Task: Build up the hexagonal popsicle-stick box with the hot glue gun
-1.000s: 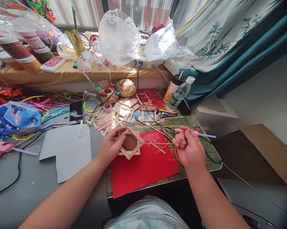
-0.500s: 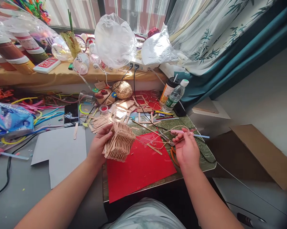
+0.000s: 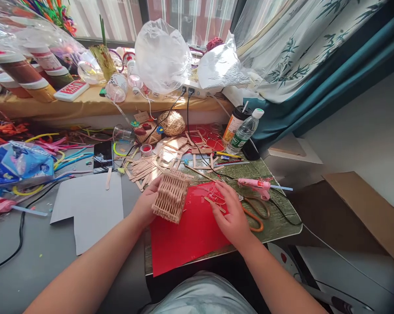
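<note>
My left hand grips a small tan basket of craft sticks woven with cord, its ribbed side facing me above the red sheet. To the right, my right hand hovers over the sheet with its fingers stretched out and apart. Beneath and beside those fingers lie a loose craft stick and thin loops of cord. Scissors with orange-brown handles rest right of that hand. Farther back, a pink glue gun with a pale glue stick lies on the green tabletop.
Loose craft sticks pile up behind the basket, near a twine ball. A water bottle and a lidded cup stand at the back right. Grey cardboard and a phone lie left. Black cables cross the table.
My right hand has let go of the cord and moved left toward the basket, its fingers now spread. My left hand has tilted the basket, turning its side toward me.
</note>
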